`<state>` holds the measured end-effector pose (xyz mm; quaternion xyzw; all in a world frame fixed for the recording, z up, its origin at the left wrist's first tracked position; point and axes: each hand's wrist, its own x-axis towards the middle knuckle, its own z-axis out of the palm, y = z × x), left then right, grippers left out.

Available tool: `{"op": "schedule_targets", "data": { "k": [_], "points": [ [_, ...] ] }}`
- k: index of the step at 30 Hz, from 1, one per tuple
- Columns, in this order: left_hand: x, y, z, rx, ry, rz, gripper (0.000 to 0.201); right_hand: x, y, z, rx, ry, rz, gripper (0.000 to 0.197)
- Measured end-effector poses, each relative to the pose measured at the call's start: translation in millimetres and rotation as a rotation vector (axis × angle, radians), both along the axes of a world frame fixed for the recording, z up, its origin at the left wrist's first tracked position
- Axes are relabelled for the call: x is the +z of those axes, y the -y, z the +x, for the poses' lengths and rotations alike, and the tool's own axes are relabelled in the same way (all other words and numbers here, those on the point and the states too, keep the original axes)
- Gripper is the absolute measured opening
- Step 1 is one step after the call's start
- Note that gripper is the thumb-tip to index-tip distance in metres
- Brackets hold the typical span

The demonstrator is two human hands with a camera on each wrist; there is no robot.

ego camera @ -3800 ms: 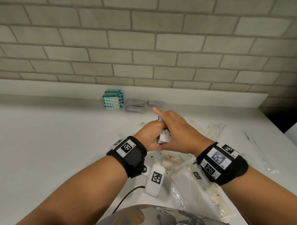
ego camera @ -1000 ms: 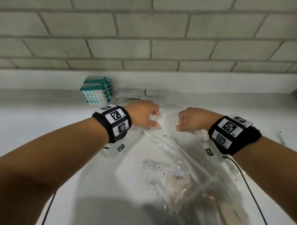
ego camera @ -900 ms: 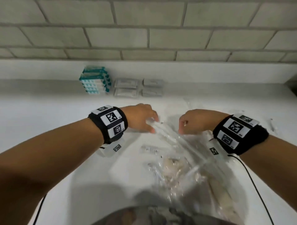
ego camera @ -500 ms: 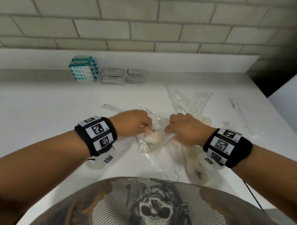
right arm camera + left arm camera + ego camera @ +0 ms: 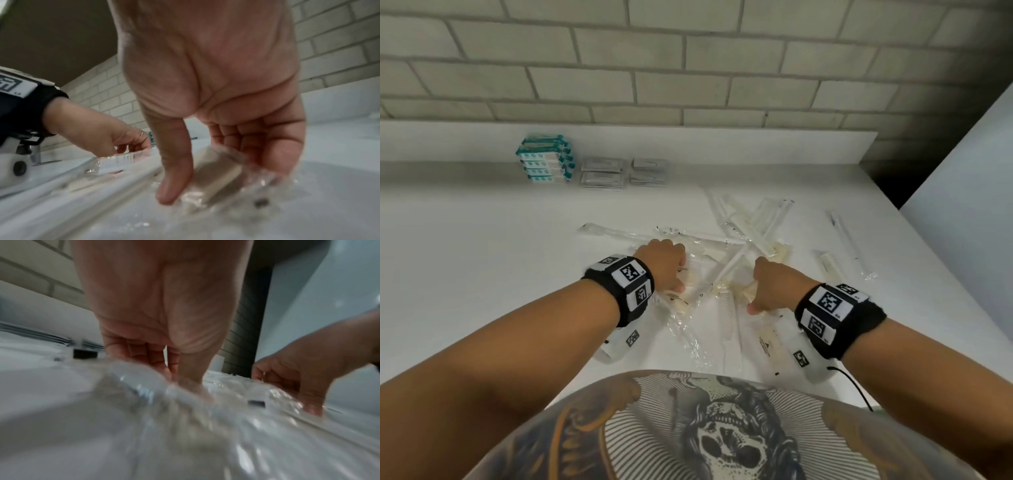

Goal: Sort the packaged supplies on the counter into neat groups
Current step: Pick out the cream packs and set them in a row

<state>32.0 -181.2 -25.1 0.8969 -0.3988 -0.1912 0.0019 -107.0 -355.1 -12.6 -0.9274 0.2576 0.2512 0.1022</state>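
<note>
Hands both down in loose clear-wrapped packets [image 5: 722, 274] mid-surface [image 5: 482, 257]: left hand [image 5: 662, 263] pinched one packet, right hand [image 5: 774, 286] gripped another; sorted stacks [image 5: 589, 168] lay ahead-left, nearer left hand.

Head view looks down, wrist views low, blurry, seemingly sharing wrappers [image 5: 726, 274]

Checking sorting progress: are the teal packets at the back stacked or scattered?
Stacked: the teal packets lie squarely one atop another against the counter's back edge.
</note>
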Motion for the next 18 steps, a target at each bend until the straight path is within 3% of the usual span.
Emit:
{"op": "schedule_targets", "data": {
  "k": [2, 5, 6, 7, 9, 13, 16, 18],
  "points": [
    [0.0, 2.5, 0.2, 0.041, -0.012, 0.024, 0.052, 0.7, 1.8, 0.9, -0.006, 0.019, 0.014, 0.070],
    [0.3, 3.6, 0.8, 0.080, -0.008, 0.051, 0.050, 6.9, 5.7, 1.6, 0.020, 0.107, 0.014, 0.027],
    [0.4, 3.7, 0.7, 0.091, -0.009, 0.057, 0.050, 8.7, 5.7, 2.1, 0.019, 0.147, 0.025, 0.023],
    [1.3, 3.9, -0.3, 0.096, -0.009, 0.065, 0.050, 10.6, 3.0, 2.8, 0.022, 0.175, 0.038, 0.030],
    [3.1, 4.8, -1.6, 0.096, -0.001, 0.087, 0.054, 10.1, -5.0, 6.7, 0.050, 0.159, 0.081, 0.025],
    [8.7, 2.4, -2.9, 0.109, -0.006, 0.088, 0.064, 3.0, -18.1, 15.0, 0.120, 0.099, 0.131, 0.064],
    [11.1, -1.9, -7.3, 0.088, 0.053, 0.072, 0.041, 5.3, -18.9, 18.8, 0.110, 0.053, 0.107, 0.070],
    [14.1, -6.2, -8.1, 0.122, 0.072, -0.086, 0.022, 7.4, -18.2, 19.6, 0.099, 0.020, 0.116, 0.072]
  ]
}}
